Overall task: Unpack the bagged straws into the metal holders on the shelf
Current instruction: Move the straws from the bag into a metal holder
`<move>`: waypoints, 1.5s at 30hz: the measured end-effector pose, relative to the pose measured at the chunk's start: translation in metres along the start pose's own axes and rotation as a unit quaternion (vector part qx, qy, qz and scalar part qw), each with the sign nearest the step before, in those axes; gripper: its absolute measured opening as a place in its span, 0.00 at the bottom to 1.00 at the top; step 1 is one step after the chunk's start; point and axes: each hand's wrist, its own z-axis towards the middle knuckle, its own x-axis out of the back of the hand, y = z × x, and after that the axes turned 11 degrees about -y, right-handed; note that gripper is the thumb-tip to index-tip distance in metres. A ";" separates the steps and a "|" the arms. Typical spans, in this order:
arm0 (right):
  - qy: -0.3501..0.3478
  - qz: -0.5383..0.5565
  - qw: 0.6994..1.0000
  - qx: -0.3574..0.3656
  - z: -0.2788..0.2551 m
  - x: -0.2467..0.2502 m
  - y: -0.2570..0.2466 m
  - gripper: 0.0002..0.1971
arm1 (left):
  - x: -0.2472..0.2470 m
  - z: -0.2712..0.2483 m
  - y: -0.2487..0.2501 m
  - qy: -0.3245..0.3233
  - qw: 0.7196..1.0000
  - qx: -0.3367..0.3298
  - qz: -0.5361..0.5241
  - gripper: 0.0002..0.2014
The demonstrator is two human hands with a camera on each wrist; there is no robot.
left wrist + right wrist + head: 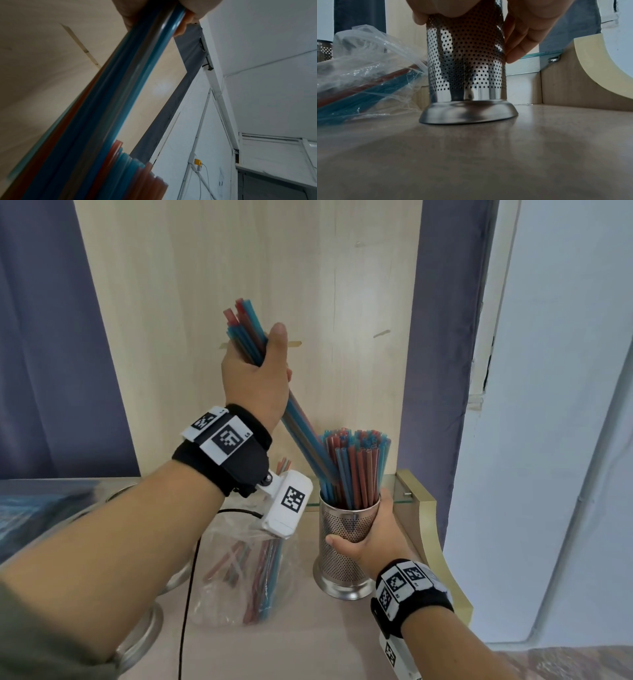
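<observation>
Head view: the left hand [255,374] sits in the upper middle of the frame, its grip clamped round a bundle of straws [246,335], red and blue. The bundle runs through the fist on a slant: its upper ends fan out above the thumb toward the upper left, and its lower ends reach down and right into the mouth of the metal holder [346,546], among the straws already standing [356,467] there. Lower right of centre, the right hand [373,537] has its grip wrapped round the perforated wall of that holder, thumb on the near side and fingers on the far side. The holder stands upright on its flared base on the shelf [308,645]. Just left of it lies a clear plastic bag [239,573] with more red and blue straws inside, partly hidden by the left wrist camera. Right wrist view shows the fingertips [513,56] pressing the holder's side, and the base flat on the shelf.
</observation>
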 end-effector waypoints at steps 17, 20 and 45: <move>-0.008 -0.002 1.000 0.000 0.000 0.002 0.000 0.58 | -0.003 -0.024 -0.042 -0.026 0.998 0.054 0.015 0.13; -0.008 -0.004 1.000 0.001 0.000 0.003 0.000 0.58 | -0.004 -0.030 -0.045 -0.051 0.998 0.036 0.011 0.12; 0.020 -0.001 1.000 -0.006 -0.004 0.005 -0.005 0.55 | -0.020 -0.017 -0.065 -0.311 0.930 0.055 0.190 0.16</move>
